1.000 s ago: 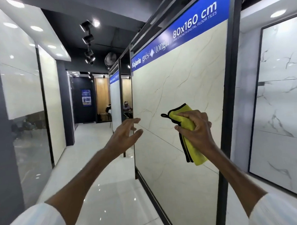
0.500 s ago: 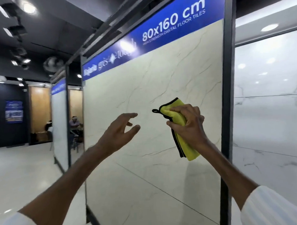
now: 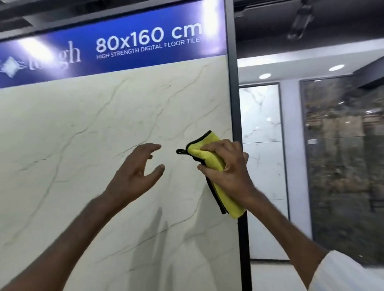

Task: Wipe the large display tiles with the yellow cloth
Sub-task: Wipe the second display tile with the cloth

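Observation:
A large cream display tile [image 3: 88,138] with thin grey veins fills the left and middle of the head view, under a blue banner reading 80x160 cm. My right hand [image 3: 227,168] grips a folded yellow cloth [image 3: 226,198] with black edging against the tile's right side, close to the black frame post [image 3: 233,89]. The cloth's lower end hangs below my hand. My left hand [image 3: 133,175] is raised in front of the tile to the left of the cloth, fingers loosely spread, holding nothing.
Right of the frame post stand a white marbled tile panel [image 3: 261,121] and a dark mottled panel [image 3: 348,161]. Ceiling spotlights and a track light [image 3: 300,21] are overhead. A strip of pale floor [image 3: 278,277] shows at the lower right.
The view has swung right, so the tile now faces me squarely and the showroom aisle on the left is out of view. Both hands keep the same pose, the right still gripping the cloth.

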